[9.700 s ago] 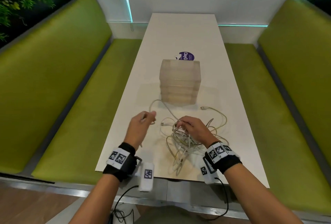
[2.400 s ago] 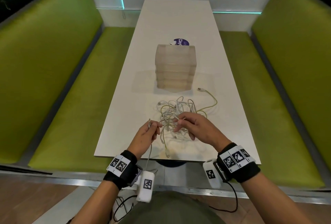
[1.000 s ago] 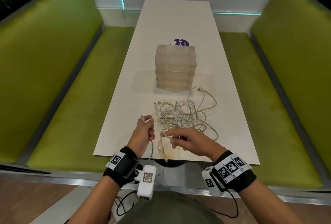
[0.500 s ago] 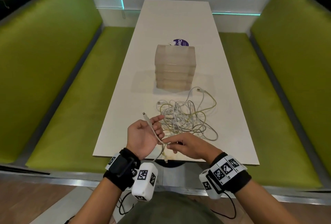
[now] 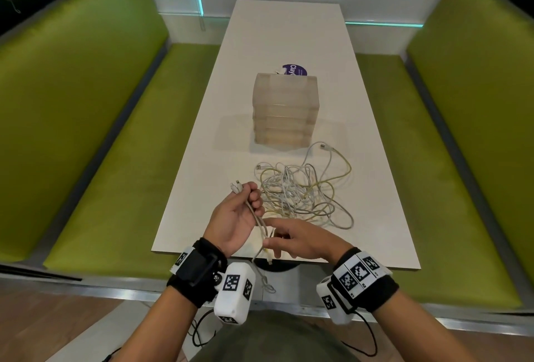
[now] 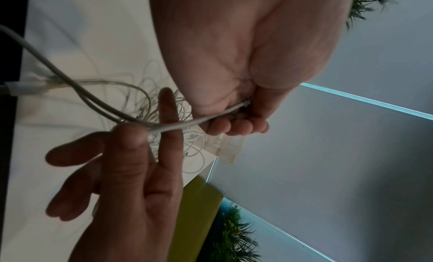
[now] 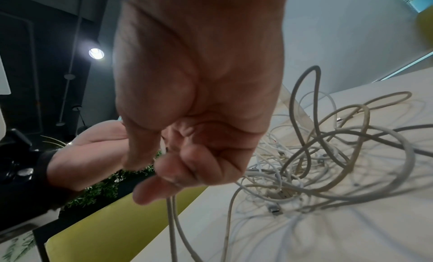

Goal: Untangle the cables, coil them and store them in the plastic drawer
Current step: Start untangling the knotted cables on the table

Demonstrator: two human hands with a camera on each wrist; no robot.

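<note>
A loose tangle of white and yellowish cables (image 5: 303, 194) lies on the white table (image 5: 199, 205), in front of the translucent plastic drawer unit (image 5: 286, 110), whose drawers are closed. My left hand (image 5: 251, 197), palm up by the near edge, grips one white cable (image 5: 254, 217) folded double, with both plugs (image 5: 236, 186) sticking out past the fingers. My right hand (image 5: 268, 236) pinches the same two strands (image 6: 93, 103) between thumb (image 6: 131, 136) and forefinger, just below the left hand (image 6: 234, 118). The strands (image 7: 172, 219) hang down from the right hand (image 7: 168, 166) past the table edge.
Green padded benches (image 5: 101, 159) (image 5: 448, 173) run along both sides of the table. A round purple sticker (image 5: 295, 69) lies behind the drawer unit. The tangle (image 7: 328, 164) sits close to the right of my hands.
My left hand has turned palm up and now holds both plugs instead of one. My right hand has come closer to it and pinches the doubled strands. The tangle has not moved.
</note>
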